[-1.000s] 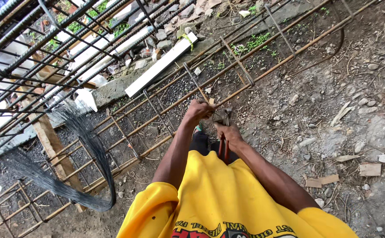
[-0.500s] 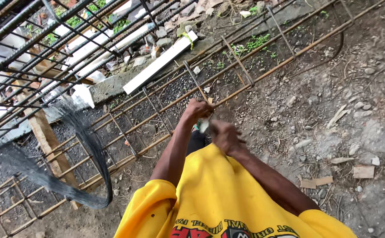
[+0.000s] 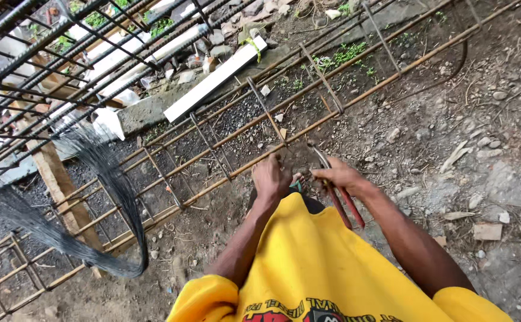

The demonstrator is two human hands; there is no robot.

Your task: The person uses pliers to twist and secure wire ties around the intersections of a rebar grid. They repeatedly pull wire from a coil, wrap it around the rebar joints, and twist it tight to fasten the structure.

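since half a second before, the right hand [image 3: 339, 177] had swung out to the right and drawn apart from the left hand [image 3: 270, 179], so that the pincers [image 3: 338, 194] with red handles now showed in full. earlier the two hands had been bunched together over the same spot on the bar.

the right hand's fingers were closed around the pincers near their upper part, with the tool's head pointing up toward the rusty steel bar [image 3: 236, 174] and the red handles trailing down over the yellow shirt [image 3: 326, 268]. the left hand lay just beside that bar, knuckles up and fingers curled under; whether they pinched anything could not be told. a small green thing showed between the hands, too small to make out.

the bar was the near rail of a long rebar cage [image 3: 213, 143] lying slantwise on the dirt ground [image 3: 451, 149], with cross ties spaced along it. a bundle of thin dark tie wire [image 3: 102, 179] arched over the cage at the left, near a wooden post [image 3: 64, 191]. a white plank [image 3: 213, 80] lay beyond the cage among rubble.
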